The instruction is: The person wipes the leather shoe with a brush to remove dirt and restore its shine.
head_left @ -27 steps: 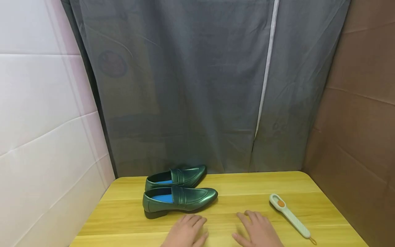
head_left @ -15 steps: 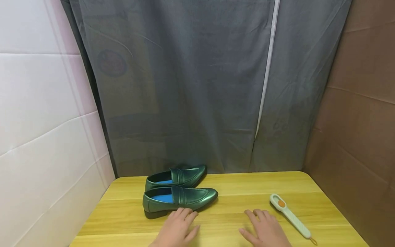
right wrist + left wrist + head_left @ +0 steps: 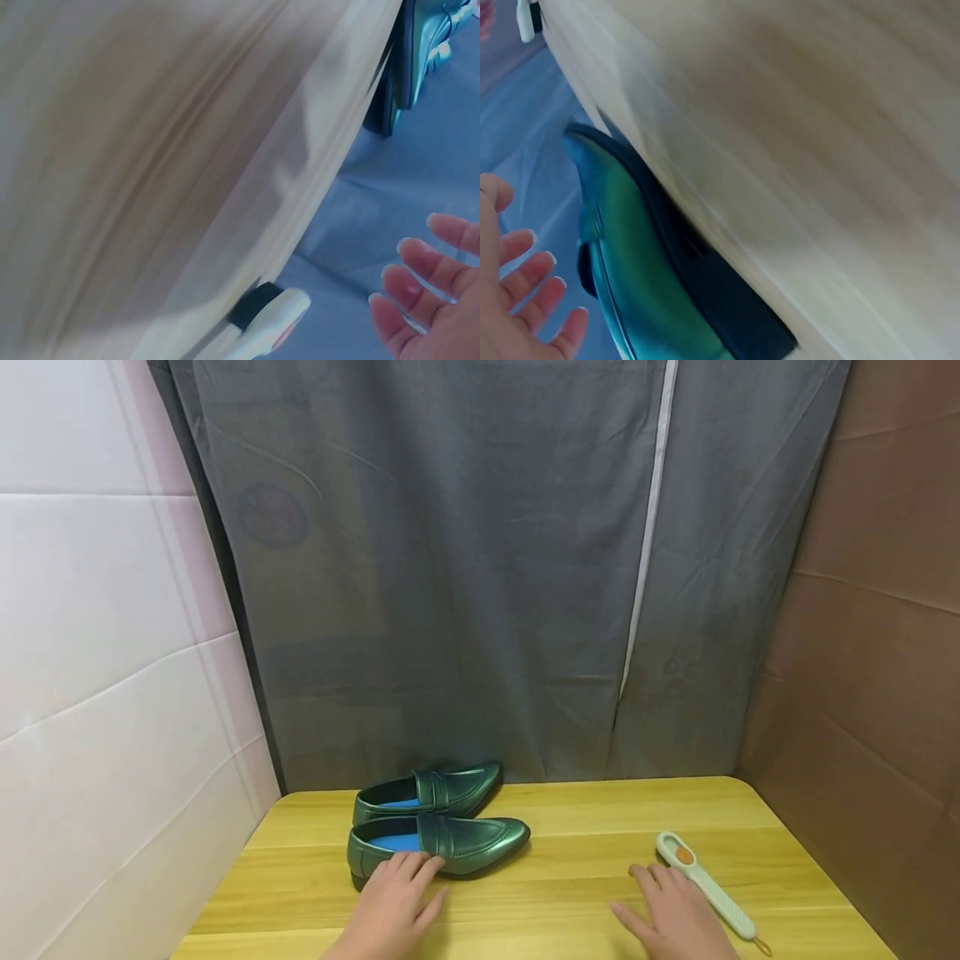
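Two shiny dark green loafers with blue insoles stand side by side at the left back of the table, toes to the right. My left hand (image 3: 390, 906) is spread in front of the nearer loafer (image 3: 483, 845), its fingers overlapping the shoe's side in the head view. The farther loafer (image 3: 468, 787) stands behind it. In the left wrist view the fingers are parted beside the green upper (image 3: 641, 262). My right hand (image 3: 678, 914), fingers loosely extended, is just left of a pale green long-handled brush (image 3: 716, 893) with an orange button. Dark bristles (image 3: 255, 304) show under its head.
The wooden table (image 3: 570, 810) has rounded back corners. A grey curtain (image 3: 480, 610) hangs behind it, with white cloth (image 3: 112, 652) on the left and brown cloth (image 3: 870, 652) on the right. A cord loop (image 3: 762, 946) hangs from the brush's handle end.
Both hands have moved apart: the left has gone left, onto the nearer loafer's side in view, and the right has gone right toward the brush. Shoes and brush stay in place.
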Action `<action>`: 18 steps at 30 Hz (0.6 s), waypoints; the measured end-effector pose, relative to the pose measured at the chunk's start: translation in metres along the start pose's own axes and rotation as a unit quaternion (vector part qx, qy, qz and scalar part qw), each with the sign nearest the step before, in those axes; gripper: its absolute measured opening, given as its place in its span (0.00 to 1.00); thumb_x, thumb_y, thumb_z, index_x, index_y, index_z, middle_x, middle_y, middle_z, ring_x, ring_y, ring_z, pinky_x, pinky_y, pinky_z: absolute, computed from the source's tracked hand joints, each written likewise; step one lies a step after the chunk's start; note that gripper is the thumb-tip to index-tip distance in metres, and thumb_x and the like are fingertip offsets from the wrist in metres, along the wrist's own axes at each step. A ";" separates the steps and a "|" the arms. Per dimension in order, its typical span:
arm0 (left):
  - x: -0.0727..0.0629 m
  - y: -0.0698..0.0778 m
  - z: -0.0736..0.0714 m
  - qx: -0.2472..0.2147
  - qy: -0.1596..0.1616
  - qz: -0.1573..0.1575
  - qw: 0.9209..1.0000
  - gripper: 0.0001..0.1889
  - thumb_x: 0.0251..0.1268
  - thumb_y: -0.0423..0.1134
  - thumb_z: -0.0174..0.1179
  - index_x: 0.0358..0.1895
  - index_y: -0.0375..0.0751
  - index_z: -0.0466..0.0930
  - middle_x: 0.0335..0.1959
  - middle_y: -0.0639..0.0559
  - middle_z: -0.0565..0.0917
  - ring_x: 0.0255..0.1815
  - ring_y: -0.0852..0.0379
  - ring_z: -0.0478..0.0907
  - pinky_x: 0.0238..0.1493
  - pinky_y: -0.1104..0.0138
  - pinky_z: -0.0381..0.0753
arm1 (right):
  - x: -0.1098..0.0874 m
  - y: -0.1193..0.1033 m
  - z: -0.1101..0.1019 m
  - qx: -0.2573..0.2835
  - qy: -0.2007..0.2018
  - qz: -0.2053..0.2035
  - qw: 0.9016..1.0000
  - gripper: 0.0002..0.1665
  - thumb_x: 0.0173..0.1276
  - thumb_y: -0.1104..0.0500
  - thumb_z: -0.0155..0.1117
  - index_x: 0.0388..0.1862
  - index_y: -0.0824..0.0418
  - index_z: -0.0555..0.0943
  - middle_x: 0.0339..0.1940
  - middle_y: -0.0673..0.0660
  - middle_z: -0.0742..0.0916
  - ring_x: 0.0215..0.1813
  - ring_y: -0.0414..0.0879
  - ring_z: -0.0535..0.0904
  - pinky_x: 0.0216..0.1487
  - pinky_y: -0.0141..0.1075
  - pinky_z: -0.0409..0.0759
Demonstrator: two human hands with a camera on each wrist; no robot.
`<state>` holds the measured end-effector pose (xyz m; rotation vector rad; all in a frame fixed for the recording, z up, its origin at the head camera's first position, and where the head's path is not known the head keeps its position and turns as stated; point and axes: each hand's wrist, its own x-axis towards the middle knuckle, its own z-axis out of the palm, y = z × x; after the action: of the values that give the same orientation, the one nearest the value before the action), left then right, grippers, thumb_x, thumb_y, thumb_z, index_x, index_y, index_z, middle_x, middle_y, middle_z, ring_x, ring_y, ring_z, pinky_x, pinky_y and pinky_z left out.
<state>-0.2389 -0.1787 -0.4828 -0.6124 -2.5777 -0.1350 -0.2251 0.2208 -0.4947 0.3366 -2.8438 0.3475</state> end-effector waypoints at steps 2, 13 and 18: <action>-0.002 -0.006 -0.001 0.002 0.025 0.000 1.000 0.17 0.66 0.51 0.66 0.53 0.49 0.83 0.47 0.57 0.82 0.51 0.55 0.78 0.52 0.57 0.80 | -0.001 0.005 0.000 -0.002 0.011 0.003 1.000 0.37 0.68 0.28 0.58 0.54 0.58 0.82 0.48 0.53 0.85 0.50 0.51 0.80 0.53 0.52 0.80; -0.005 -0.036 -0.005 0.044 0.075 0.011 0.996 0.17 0.62 0.49 0.69 0.50 0.44 0.84 0.45 0.51 0.83 0.50 0.49 0.79 0.51 0.52 0.80 | -0.006 0.034 0.000 -0.003 0.032 0.019 0.999 0.38 0.68 0.30 0.60 0.54 0.62 0.81 0.49 0.57 0.85 0.51 0.55 0.81 0.52 0.54 0.82; -0.006 -0.046 -0.007 0.044 0.060 -0.011 0.997 0.17 0.63 0.48 0.69 0.51 0.43 0.84 0.47 0.48 0.82 0.52 0.47 0.78 0.55 0.49 0.79 | -0.007 0.045 -0.003 -0.010 0.021 0.035 0.999 0.40 0.69 0.29 0.59 0.55 0.64 0.80 0.50 0.60 0.85 0.52 0.57 0.81 0.53 0.57 0.81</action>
<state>-0.2514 -0.2236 -0.4785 -0.5269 -2.4599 -0.0622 -0.2290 0.2654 -0.5036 0.2228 -2.8205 0.3370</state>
